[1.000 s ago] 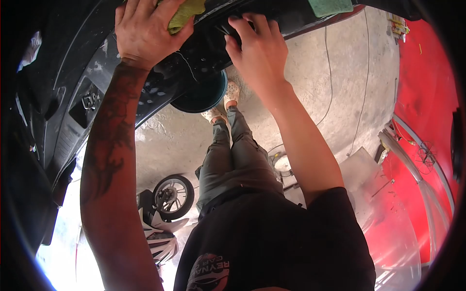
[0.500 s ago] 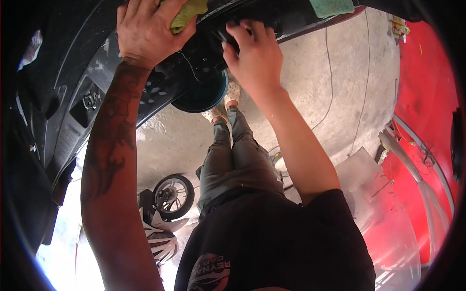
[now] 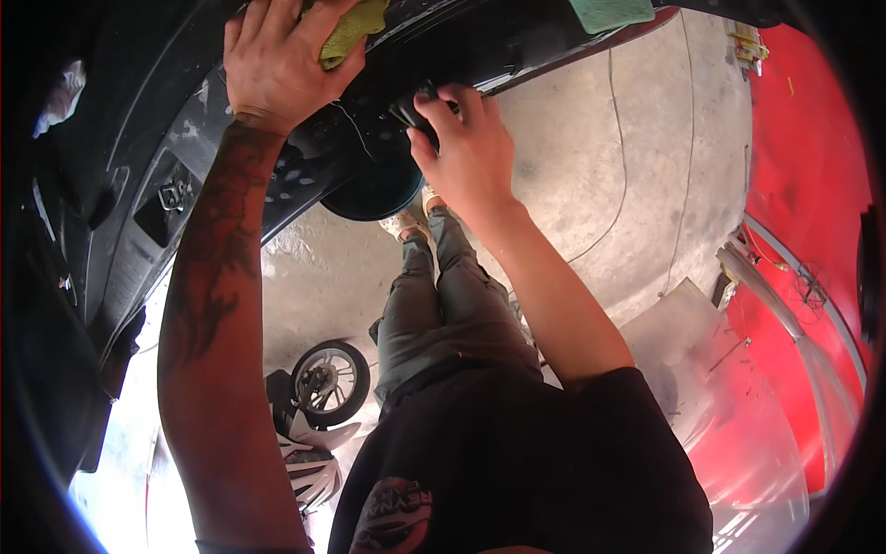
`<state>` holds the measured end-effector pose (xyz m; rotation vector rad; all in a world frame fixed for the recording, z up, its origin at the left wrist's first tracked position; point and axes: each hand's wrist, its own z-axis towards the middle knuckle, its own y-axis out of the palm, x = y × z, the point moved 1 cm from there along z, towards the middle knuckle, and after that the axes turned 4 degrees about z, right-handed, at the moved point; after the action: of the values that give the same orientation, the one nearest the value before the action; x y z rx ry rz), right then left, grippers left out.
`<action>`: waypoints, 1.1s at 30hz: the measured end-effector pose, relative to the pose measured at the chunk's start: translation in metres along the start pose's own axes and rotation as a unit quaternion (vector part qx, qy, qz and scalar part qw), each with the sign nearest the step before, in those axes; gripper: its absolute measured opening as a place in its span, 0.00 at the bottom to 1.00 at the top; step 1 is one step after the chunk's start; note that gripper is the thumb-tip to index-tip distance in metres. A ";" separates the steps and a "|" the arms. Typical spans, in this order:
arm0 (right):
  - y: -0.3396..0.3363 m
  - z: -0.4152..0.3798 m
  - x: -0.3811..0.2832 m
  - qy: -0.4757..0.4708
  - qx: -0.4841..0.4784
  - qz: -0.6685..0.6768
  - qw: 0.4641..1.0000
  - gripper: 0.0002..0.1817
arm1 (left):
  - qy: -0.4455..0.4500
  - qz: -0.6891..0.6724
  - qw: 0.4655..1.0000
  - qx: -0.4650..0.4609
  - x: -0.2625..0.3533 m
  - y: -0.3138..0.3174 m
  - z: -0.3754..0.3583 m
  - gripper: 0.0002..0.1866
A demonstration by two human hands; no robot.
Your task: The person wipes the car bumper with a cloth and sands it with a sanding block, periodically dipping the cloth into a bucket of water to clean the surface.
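Observation:
My left hand (image 3: pixel 281 69) rests at the top of the view against a black car panel (image 3: pixel 318 148). A yellow-green cloth (image 3: pixel 353 35) is gripped between its thumb and fingers, and the fingertips run out at the upper edge. Lower and to the right, my right hand (image 3: pixel 469 143) curls its fingers round a small black object (image 3: pixel 426 106) held against the panel's dark edge. The fingers cover most of that object, so its kind does not show. Below the panel stands a dark round bucket (image 3: pixel 374 201), partly hidden.
A green flat pad (image 3: pixel 611 11) lies on the car's edge at top right. The metal latch (image 3: pixel 173 195) sits at left. Thin cables cross the concrete floor (image 3: pixel 581 166). A motorcycle wheel (image 3: pixel 329 383) is at lower left, with a red wall (image 3: pixel 812 185) at right.
My right hand has moved down and slightly left along the panel with the black object. My left hand stays nearly in place with the cloth. The view has shifted slightly.

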<state>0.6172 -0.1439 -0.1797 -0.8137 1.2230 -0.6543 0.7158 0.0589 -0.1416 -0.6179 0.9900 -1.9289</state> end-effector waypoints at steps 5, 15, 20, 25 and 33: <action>0.010 0.027 -0.003 -0.008 0.048 -0.016 0.999 0.19 | -0.015 0.010 1.000 -0.002 -0.009 0.011 -0.010 0.27; -0.061 -0.051 0.012 0.223 -0.093 0.336 0.910 0.19 | -0.172 -0.331 0.921 -0.111 0.079 -0.092 -0.040 0.27; -0.085 -0.081 -0.008 0.207 -0.339 0.515 0.760 0.18 | -0.339 -0.488 0.762 -0.258 0.165 -0.136 -0.116 0.53; -0.080 -0.069 0.017 0.183 -0.387 0.436 0.792 0.21 | -0.510 -0.528 0.644 -0.212 0.196 -0.175 -0.152 0.31; -0.144 0.126 0.181 -0.130 -0.092 -0.293 0.943 0.38 | -0.656 -0.320 0.660 -0.176 0.211 -0.234 -0.258 0.27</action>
<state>0.7806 -0.3475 -0.1424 -1.4005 0.8001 -0.8824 0.3122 0.0547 -0.0852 -2.3744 0.1008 -1.1300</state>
